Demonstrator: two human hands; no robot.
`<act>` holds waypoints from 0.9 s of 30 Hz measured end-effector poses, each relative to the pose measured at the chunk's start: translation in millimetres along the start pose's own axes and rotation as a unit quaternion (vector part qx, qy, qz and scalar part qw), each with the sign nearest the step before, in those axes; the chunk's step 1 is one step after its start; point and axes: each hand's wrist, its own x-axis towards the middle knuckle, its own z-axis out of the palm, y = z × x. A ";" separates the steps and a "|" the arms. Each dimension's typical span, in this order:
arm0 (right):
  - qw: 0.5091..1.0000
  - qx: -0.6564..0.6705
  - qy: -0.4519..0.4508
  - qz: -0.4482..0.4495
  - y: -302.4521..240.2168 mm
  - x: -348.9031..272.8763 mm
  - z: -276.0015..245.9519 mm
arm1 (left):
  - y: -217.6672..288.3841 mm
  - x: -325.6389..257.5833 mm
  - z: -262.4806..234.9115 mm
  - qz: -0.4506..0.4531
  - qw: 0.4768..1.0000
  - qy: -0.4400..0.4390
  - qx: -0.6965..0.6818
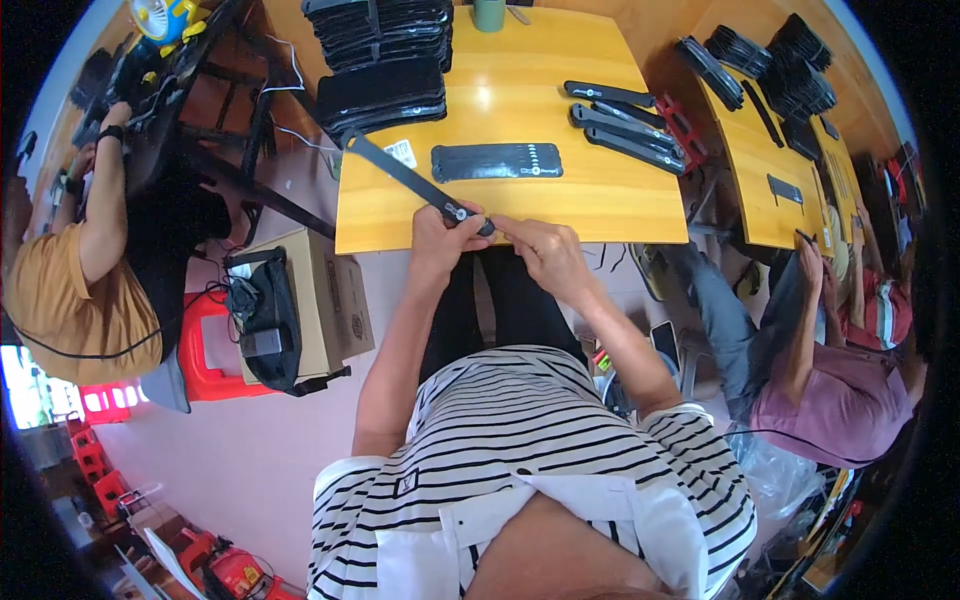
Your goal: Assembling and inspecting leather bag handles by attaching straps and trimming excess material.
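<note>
the step in hand looks like close work on one end of a black strip [405,178]. the strip slants over the near edge of the bench [620,215], its far end toward the stacks [382,92]. the left hand [438,242] has its grip closed round the near end; the right hand [548,258] is bunched at that tip, though i cannot tell whether its grip pinches anything. the next move seems to call for a steady left hold and fine right-finger control.
</note>
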 end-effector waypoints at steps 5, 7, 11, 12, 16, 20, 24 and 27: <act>0.984 -0.093 -0.149 -0.035 -11.2 18.3 -23.6 | 5.0 6.4 -15.9 -0.086 0.992 -0.089 0.035; 0.979 -0.110 -0.162 -0.053 -6.7 15.3 -21.4 | 8.4 4.8 -16.2 -0.110 0.990 -0.085 0.035; 0.985 -0.114 -0.121 -0.047 -18.3 4.7 -15.9 | 12.3 1.2 -19.5 -0.121 0.988 -0.095 0.007; 0.986 -0.118 -0.110 -0.037 -23.7 5.3 -16.7 | 12.4 0.4 -20.5 -0.134 0.984 -0.108 -0.038; 0.997 0.045 -0.029 0.064 -26.7 3.5 -7.9 | 33.3 -18.7 -11.9 -0.141 0.985 -0.095 -0.037; 0.968 0.180 -0.050 0.168 -34.4 5.6 -11.2 | 33.8 -35.3 1.0 -0.028 0.987 -0.042 0.155; 0.919 0.301 -0.079 0.243 -34.5 7.0 -13.5 | 35.2 -42.6 3.2 0.016 0.979 -0.026 0.203; 0.889 0.351 -0.105 0.274 -37.8 10.1 -18.2 | 37.2 -48.7 1.6 0.056 0.972 -0.043 0.225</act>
